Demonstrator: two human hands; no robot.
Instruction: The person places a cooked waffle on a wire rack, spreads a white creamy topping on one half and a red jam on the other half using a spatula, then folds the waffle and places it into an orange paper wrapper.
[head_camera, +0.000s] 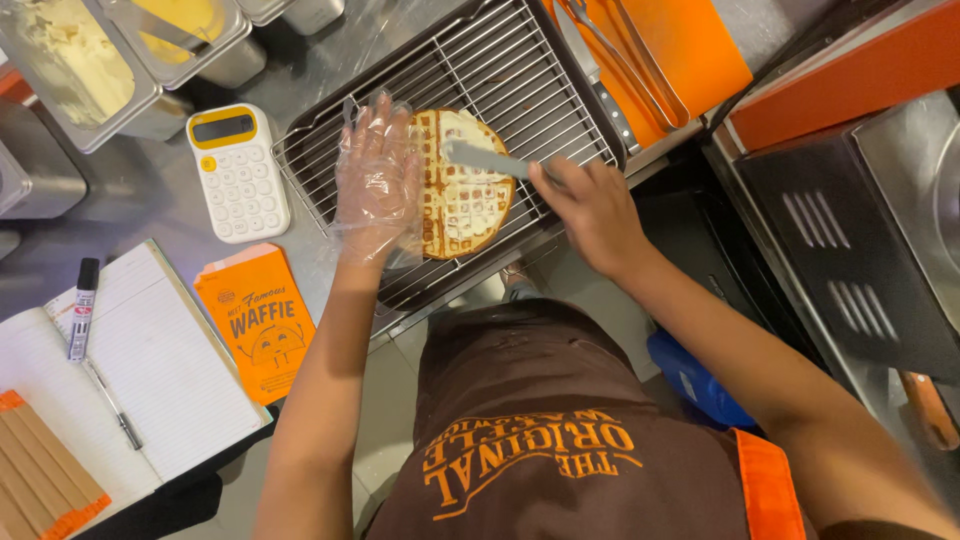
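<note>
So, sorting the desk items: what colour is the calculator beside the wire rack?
White calculator with a yellow band around its screen, clearest in the head view.

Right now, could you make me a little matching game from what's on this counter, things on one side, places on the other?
Things:
1. waffle
2. calculator
3. marker pen
4. tongs

Places:
A. on the open notebook
B. on the orange board
C. on the wire rack
D. on the steel counter, left of the rack

Pairs: 1-C, 2-D, 3-A, 4-B
</note>
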